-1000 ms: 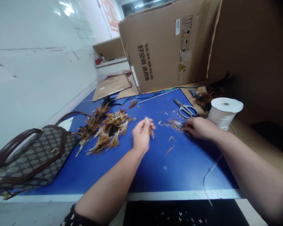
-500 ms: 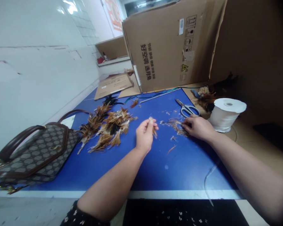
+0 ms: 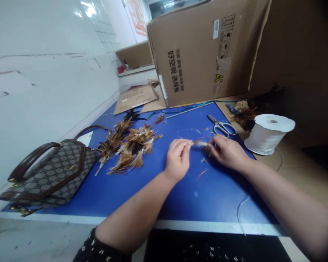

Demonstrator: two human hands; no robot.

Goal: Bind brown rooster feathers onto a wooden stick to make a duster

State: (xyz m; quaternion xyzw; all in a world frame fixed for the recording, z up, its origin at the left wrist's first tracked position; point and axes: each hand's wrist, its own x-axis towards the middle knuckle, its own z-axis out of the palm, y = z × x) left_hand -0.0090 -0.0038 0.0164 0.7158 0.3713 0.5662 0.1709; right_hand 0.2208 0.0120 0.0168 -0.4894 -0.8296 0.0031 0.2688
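My left hand [image 3: 178,160] is closed in a pinch on a small bunch of brown feathers [image 3: 199,143] above the blue table top [image 3: 153,189]. My right hand [image 3: 227,152] is closed too, its fingertips pinching the other end of the same feathers. The two hands nearly touch. A pile of brown, tan and black feathers [image 3: 128,145] lies to the left of my left hand. Loose feather bits [image 3: 202,174] lie under and between the hands.
Scissors [image 3: 221,126] lie just beyond my right hand. A spool of white cord [image 3: 268,134] stands at the right, its cord trailing to the front edge. A patterned handbag [image 3: 50,171] rests at the left. Cardboard boxes [image 3: 202,54] wall the back, more feathers [image 3: 243,112] beside them.
My left hand has moved right with its feathers and met my right hand, which lifted feathers off the table toward it. The view has shifted slightly.
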